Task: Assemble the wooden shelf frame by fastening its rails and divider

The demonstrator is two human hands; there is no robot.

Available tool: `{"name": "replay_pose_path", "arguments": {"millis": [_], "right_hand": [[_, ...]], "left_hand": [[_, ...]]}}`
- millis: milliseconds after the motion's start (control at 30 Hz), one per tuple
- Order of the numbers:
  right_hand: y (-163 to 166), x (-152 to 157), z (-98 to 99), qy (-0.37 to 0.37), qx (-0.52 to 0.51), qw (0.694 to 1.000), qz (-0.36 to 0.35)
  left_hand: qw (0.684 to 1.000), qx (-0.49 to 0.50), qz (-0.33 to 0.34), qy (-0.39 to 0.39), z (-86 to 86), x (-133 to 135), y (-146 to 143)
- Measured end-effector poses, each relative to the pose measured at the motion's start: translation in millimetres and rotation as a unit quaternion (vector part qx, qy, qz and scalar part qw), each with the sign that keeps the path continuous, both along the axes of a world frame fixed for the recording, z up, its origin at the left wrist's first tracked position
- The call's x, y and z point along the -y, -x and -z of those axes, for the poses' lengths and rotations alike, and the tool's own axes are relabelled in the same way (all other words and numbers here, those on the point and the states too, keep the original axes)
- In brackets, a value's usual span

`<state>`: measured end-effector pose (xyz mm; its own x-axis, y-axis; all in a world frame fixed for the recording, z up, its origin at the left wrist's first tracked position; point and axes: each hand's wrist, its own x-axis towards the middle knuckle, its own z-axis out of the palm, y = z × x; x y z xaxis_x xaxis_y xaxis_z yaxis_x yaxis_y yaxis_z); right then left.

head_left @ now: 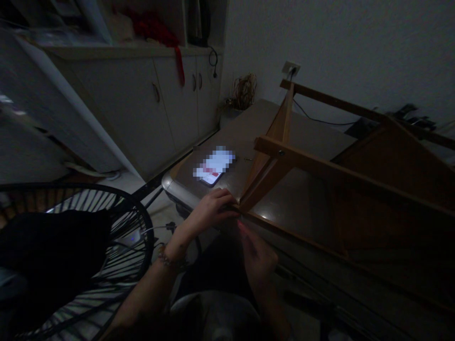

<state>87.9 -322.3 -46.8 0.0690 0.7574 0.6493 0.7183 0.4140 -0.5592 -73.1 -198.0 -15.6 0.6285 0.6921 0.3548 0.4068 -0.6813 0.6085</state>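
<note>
A brown wooden furniture frame [309, 166], with long rails and crosspieces, lies tipped over on the table [213, 135]. My left hand [215, 208], a beaded bracelet at its wrist, is closed on the end of the frame's lowest rail, at the table's near edge. Just below that corner is my right hand [259, 255], its fingers pinched together and pointing up at the rail end. Whatever they pinch is too dark and small to make out. A lit phone [215, 166] lies on the tabletop beyond my left hand. Near it is a small brass-coloured piece [248, 159], perhaps a screw.
At the left stands a black corded round chair [147, 232] with dark cloth [60, 255] on it. White cabinets [131, 99] line the back left. A dried plant [245, 90] stands behind the table. A cable runs from the wall socket [291, 68]. The room is dim.
</note>
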Motion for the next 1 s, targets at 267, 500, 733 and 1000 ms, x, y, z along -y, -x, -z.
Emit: {"name": "replay_pose_path", "arguments": {"millis": [267,500,733,1000], "right_hand": [[-2.5,-7.9,0.8,-0.041,0.061,0.997,-0.034],[-3.8,-7.1,0.4,-0.026,0.042,0.998,-0.031],[-4.5,-7.3,-3.7,-0.011,0.016,1.0,-0.02],[-4.0,-7.4,-3.7,-0.003,0.016,1.0,-0.024]], "left_hand": [[1.0,0.004,0.008,-0.005,2.0,-1.6,0.1],[1.0,-0.001,0.009,-0.012,0.1,-2.0,0.8],[1.0,-0.004,0.007,-0.001,0.0,-2.3,1.0],[1.0,-0.004,0.009,-0.005,1.7,-3.2,1.7]]}}
